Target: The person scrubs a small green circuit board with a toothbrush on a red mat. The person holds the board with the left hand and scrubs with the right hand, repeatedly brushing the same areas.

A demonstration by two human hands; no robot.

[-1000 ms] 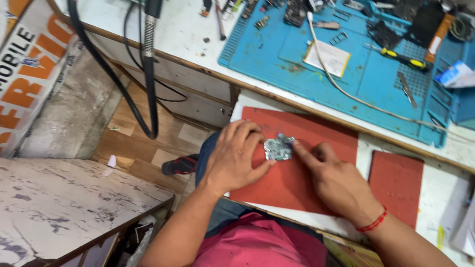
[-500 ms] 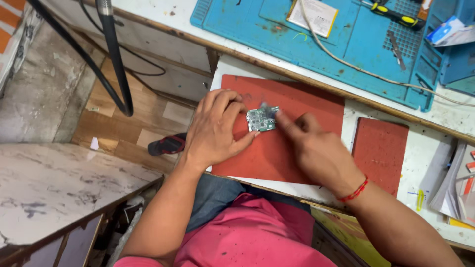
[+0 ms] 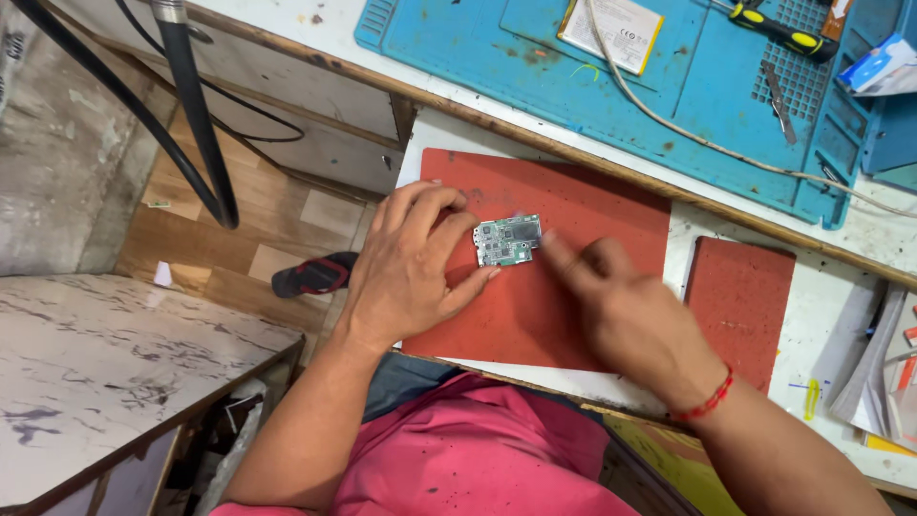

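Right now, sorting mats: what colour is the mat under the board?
Red mat, clearest in the head view.

A flat rectangular white-and-cream pack with a printed label face lies on the blue work mat at the top of the bench, a pale cable crossing it, while a small blue-and-white carton sits at the mat's far right edge.
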